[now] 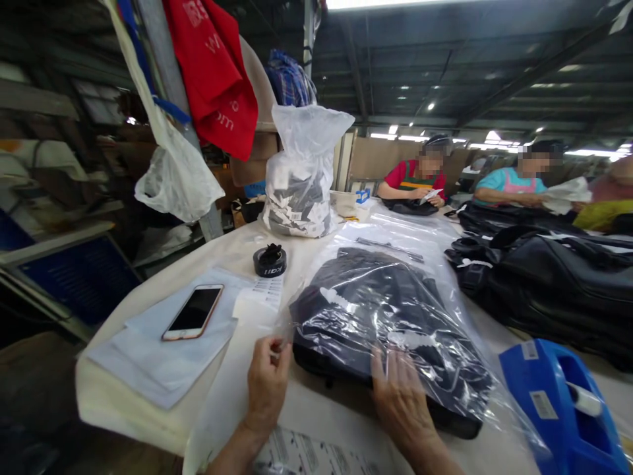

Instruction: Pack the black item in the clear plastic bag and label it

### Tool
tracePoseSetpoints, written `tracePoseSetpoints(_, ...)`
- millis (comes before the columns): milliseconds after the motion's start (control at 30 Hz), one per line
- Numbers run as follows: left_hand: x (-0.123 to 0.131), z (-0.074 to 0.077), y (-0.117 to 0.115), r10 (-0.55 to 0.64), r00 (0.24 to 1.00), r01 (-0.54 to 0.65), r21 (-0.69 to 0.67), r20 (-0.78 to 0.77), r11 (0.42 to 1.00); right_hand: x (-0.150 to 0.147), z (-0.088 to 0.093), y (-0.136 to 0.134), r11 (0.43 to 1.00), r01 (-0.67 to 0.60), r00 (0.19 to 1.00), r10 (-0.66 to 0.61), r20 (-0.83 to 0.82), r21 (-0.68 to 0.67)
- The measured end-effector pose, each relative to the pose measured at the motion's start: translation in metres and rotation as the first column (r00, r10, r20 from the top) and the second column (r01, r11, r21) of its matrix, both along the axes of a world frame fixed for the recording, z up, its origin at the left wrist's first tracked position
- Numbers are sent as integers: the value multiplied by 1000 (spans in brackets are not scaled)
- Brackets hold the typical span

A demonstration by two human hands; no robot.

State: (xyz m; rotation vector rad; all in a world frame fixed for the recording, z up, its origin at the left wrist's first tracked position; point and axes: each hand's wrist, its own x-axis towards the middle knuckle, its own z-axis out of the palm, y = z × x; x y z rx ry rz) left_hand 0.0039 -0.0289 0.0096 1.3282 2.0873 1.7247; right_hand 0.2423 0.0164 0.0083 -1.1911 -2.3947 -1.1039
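A dark folded garment (376, 310) lies inside a clear plastic bag (435, 264) on the white table (232, 389). My left hand (267, 382) pinches the bag's near left corner between thumb and fingers. Lying flat, my right hand (400, 402) presses on the bag's near edge with fingers stretched out over the garment.
A phone (194, 312) rests on stacked white sheets at the left. A black tape roll (270, 260) and a bag of tags (301, 178) stand behind. Black garments (548, 277) pile at the right, a blue tape dispenser (564, 409) near right. Two people work at the far end.
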Motion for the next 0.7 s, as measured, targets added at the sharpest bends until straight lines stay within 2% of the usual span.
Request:
tracePoseSetpoints(100, -11, 6, 15, 149, 986, -150, -3, 74, 989, 5, 12, 7, 999, -44, 999, 44, -9, -10)
tracePoseSetpoints(200, -20, 11, 34, 174, 976, -171, -36, 133, 985, 6, 32, 15, 988, -28, 993, 10, -114, -153)
tracePoseSetpoints(333, -18, 10, 51, 36, 970, -4, -132, 241, 991, 5, 63, 22, 936, 3, 976, -79, -203, -352)
tracePoseSetpoints(467, -2, 6, 64, -105, 922, 183, -180, 372, 967, 6, 86, 30, 902, 49, 968, -149, -203, -429)
tracePoseSetpoints(600, 5, 9, 75, -114, 894, 224, -212, 433, 951, 8, 105, 40, 882, 99, 962, -202, -182, -460)
tracePoseSetpoints(700, 2, 13, 74, -115, 898, 228, -224, 426, 948, 11, 118, 49, 872, 134, 956, -239, -172, -470)
